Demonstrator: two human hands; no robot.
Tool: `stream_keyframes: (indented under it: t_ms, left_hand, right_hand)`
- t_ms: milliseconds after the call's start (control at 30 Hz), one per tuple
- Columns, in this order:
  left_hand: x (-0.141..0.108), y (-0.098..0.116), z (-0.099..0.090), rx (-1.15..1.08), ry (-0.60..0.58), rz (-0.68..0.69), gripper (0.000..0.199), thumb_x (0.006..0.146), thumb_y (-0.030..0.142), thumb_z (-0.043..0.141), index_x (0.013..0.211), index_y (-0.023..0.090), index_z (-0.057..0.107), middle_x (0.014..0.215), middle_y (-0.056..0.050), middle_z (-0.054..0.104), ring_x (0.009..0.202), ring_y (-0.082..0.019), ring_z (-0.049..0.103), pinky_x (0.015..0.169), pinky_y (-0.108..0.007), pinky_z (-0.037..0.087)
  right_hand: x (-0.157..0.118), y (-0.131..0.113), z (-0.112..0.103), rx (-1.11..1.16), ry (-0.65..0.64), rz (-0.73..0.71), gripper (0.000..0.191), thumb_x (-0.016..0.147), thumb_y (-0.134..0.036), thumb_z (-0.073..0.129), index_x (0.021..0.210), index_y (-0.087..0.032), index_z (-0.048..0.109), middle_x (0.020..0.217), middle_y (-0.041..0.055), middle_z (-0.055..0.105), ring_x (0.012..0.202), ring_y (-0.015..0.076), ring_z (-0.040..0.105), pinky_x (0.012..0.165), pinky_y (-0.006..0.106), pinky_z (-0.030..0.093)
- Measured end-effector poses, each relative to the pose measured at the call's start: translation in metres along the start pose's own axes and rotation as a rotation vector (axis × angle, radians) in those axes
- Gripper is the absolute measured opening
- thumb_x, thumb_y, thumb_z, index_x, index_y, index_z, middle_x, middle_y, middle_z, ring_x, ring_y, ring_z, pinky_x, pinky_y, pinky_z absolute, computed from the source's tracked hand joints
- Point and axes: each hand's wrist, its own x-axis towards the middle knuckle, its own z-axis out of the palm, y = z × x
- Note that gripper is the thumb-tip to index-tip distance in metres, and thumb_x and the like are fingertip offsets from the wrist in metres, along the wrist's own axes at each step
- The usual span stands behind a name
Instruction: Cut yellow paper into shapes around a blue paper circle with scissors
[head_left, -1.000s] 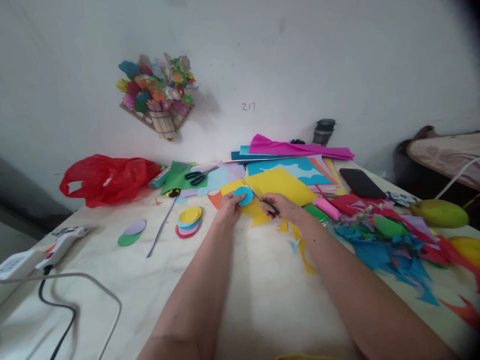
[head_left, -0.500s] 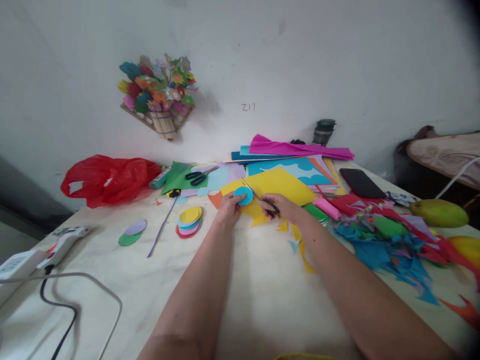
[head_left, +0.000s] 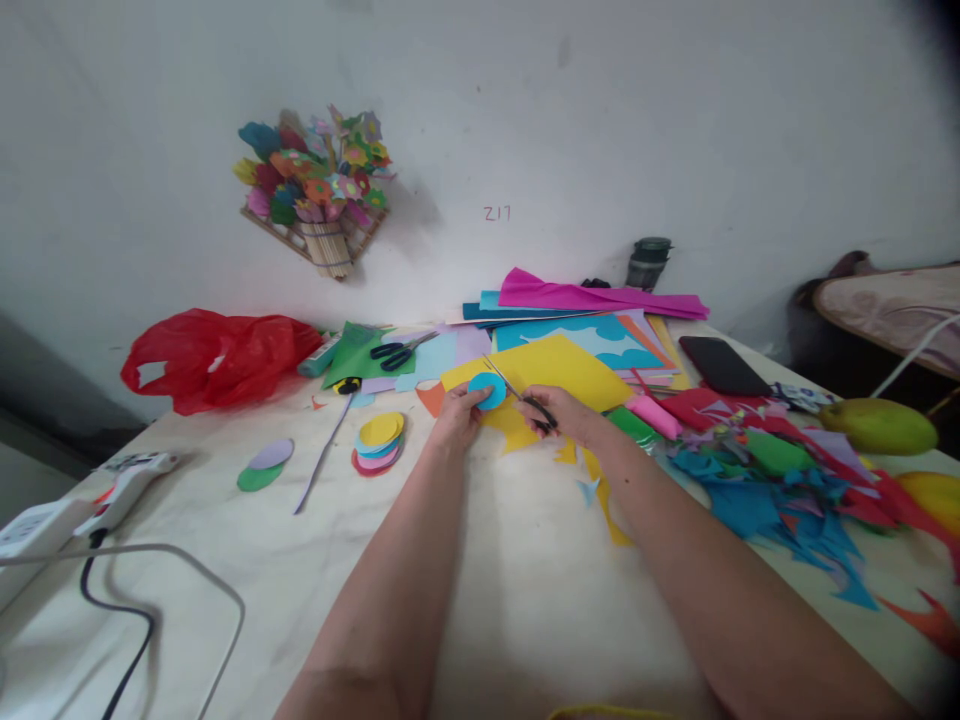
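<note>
Blue disc [head_left: 492,391], one, pinched at its edge in the left hand [head_left: 458,414] over the yellow sheet [head_left: 562,368]; scissors [head_left: 543,412], one pair, gripped by the handles in the right hand [head_left: 566,411], blades so near that a slip could nick the disc or the sheet beneath.

Held disc [head_left: 488,392]: plain blue. Held scissors [head_left: 546,416]: black handles. Large sheet [head_left: 570,370]: solid yellow. Disc stack [head_left: 381,431]: shows yellow, blue, pink, red. Plastic bag [head_left: 217,345]: red. Folded sheet [head_left: 585,299]: magenta. Phone [head_left: 724,366]: black.

2 bare hands [head_left: 459,418], 2 bare forearms [head_left: 401,555]; dark spot [head_left: 627,481] on right forearm [head_left: 679,565].
</note>
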Motion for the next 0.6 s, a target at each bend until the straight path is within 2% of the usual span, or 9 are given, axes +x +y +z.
stream_keyframes:
  t_ms: [100, 333, 600]
  left_hand:
    - [0.0002, 0.0, 0.0, 0.006, -0.008, -0.001, 0.025, 0.057, 0.018, 0.092, 0.075, 0.013, 0.077, 0.078, -0.009, 0.078, 0.081, -0.024, 0.075, 0.082, -0.034, 0.057]
    - [-0.001, 0.001, 0.0019, -0.011, -0.006, 0.01, 0.029, 0.053, 0.021, 0.095, 0.074, 0.011, 0.078, 0.075, -0.008, 0.077, 0.071, -0.018, 0.072, 0.077, -0.029, 0.058]
    - [0.0008, -0.0001, -0.0005, -0.004, 0.0, 0.003, 0.027, 0.055, 0.019, 0.093, 0.076, 0.011, 0.077, 0.079, -0.01, 0.079, 0.077, -0.023, 0.075, 0.084, -0.035, 0.06]
  right_hand:
    - [0.0003, 0.0004, 0.0004, -0.002, 0.004, 0.003, 0.036, 0.077, -0.046, 0.081, 0.074, -0.02, 0.055, 0.052, -0.0044, 0.057, 0.041, 0.0083, 0.049, 0.037, 0.021, 0.026]
    - [0.0018, 0.0029, 0.0008, 0.016, 0.001, -0.002, 0.036, 0.075, -0.046, 0.08, 0.072, -0.021, 0.053, 0.051, -0.0055, 0.054, 0.041, 0.0085, 0.046, 0.039, 0.022, 0.028]
    - [0.0001, 0.0029, 0.0002, 0.055, -0.005, -0.018, 0.04, 0.071, -0.048, 0.082, 0.072, -0.021, 0.053, 0.05, -0.0058, 0.053, 0.041, 0.0087, 0.045, 0.041, 0.022, 0.029]
